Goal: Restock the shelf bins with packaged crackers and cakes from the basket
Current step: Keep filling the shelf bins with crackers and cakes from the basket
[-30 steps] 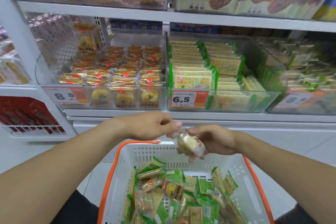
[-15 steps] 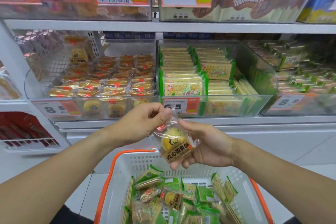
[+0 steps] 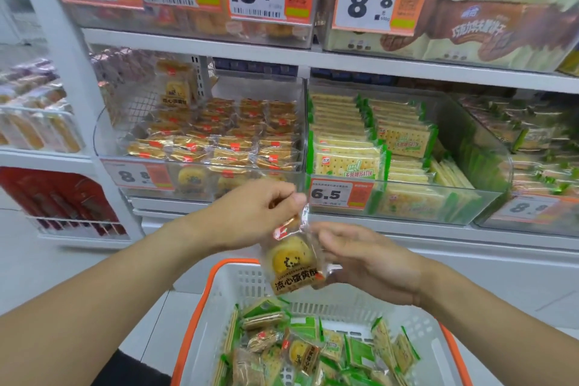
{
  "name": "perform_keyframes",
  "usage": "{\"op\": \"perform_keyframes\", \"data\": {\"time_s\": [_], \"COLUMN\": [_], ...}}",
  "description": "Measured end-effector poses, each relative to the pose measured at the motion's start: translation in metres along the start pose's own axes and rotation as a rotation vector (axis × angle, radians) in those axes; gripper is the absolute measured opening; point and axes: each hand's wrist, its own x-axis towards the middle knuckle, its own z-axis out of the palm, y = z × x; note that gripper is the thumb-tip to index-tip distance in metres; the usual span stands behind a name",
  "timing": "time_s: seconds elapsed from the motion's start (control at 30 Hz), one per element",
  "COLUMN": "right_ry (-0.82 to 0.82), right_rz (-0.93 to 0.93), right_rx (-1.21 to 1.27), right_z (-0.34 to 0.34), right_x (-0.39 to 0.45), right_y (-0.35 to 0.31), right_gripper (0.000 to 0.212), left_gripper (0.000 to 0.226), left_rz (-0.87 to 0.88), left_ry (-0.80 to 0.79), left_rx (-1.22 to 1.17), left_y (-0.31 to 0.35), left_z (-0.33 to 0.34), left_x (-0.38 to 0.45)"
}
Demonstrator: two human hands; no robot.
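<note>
Head view: left hand [image 3: 250, 216] pinches the crimped top seal of a clear-wrapped round yellow egg-yolk cake packet [image 3: 293, 258] between thumb and curled fingers [image 3: 283, 197], so the packet hangs with its long axis near upright, tilted slightly, top seal up toward the shelf and the orange printed band at the bottom pointing down at the basket. Its printed face is turned to the camera. The right hand [image 3: 372, 263] sits just beside the packet's right edge, its fingers loosely bent; they lie against the wrapper's side, though whether they actually grip it I cannot tell. The packet is in the air above the far rim of the white plastic basket with orange trim [image 3: 219, 298], which holds a jumble of green-edged cracker packs [image 3: 360, 351] and more small cake packets. Beyond, on the middle shelf, a clear plastic bin of gold-wrapped cakes [image 3: 219, 147] stands at the left, and a clear plastic bin of green-and-cream soda cracker packs [image 3: 391, 147] stands touching its right side, with a 6.5 price tag [image 3: 340, 194] on its front edge.
</note>
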Motion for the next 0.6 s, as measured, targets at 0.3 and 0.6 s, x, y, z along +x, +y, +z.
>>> {"op": "perform_keyframes", "data": {"time_s": [0.3, 0.6], "right_ry": [0.297, 0.594], "right_rz": [-0.185, -0.282], "right_rx": [-0.379, -0.354], "right_z": [0.040, 0.061], "right_x": [0.071, 0.204], "right_y": [-0.059, -0.120], "right_gripper": [0.035, 0.049], "left_gripper": [0.029, 0.021], "left_rz": [-0.116, -0.548], "left_ry": [0.740, 0.677], "left_rx": [0.093, 0.369], "left_y": [-0.017, -0.088], "left_z": [-0.056, -0.093], "left_x": [-0.016, -0.040]}}
